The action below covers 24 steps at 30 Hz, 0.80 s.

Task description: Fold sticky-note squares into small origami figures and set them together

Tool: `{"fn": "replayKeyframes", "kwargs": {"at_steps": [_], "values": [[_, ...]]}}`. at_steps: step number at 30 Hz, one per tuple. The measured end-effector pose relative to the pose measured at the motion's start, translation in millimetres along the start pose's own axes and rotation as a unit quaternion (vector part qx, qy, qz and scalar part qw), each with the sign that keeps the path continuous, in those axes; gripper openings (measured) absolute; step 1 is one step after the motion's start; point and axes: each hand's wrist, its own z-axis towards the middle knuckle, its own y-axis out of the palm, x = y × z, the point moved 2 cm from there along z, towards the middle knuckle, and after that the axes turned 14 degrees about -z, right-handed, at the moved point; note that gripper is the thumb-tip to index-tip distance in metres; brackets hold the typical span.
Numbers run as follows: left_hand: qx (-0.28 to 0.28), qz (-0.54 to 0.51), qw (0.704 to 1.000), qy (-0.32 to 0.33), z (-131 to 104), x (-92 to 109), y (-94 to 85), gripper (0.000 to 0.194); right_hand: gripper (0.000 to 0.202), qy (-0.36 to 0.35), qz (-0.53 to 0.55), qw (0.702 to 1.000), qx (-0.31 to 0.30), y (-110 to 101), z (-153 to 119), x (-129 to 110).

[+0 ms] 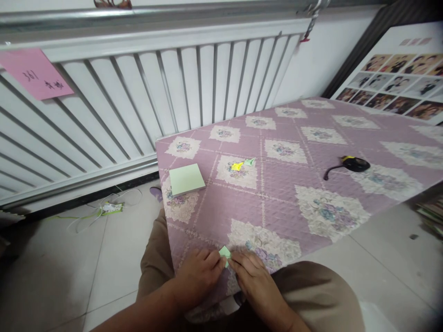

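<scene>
A small piece of light green folded paper [224, 251] lies near the front edge of the table, between my two hands. My left hand [201, 273] is closed at its left side, with the fingers curled and the thumb on the paper. From the right, my right hand [252, 275] presses the paper's edge with its fingers held together. The hands partly cover the lower part of the paper. Farther back on the cloth sit a yellow folded paper figure [237, 166] and a pale green folded paper figure [249, 162], side by side. A stack of light green square paper [187, 179] rests at the left.
A floral purple tablecloth [221, 212] covers the table. At the right lies a black object with a short cord-like tail [356, 164]. Behind the table stands a white radiator [207, 83] bearing a pink note [36, 74]. A power strip [112, 208] with cables is on the floor.
</scene>
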Motion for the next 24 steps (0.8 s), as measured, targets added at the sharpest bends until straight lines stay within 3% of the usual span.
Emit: {"fn": "replayKeyframes", "kwargs": {"at_steps": [4,12,21,24], "values": [[0.001,-0.008,1.0,-0.004,-1,0,0.8,0.034,0.034,0.015,-0.027,1.0,-0.004,5,-4,-4],[0.103,-0.044,0.993,-0.031,-15,-7,2.0,0.025,0.035,0.02,-0.035,0.999,-0.004,6,-6,-5],[0.126,-0.065,0.989,-0.039,-22,-8,4.0,0.031,0.037,0.054,0.002,0.998,0.021,9,-6,-5],[0.142,-0.098,0.982,-0.082,-19,-10,2.4,0.031,0.036,0.063,0.016,0.998,0.024,11,-7,-5]]}}
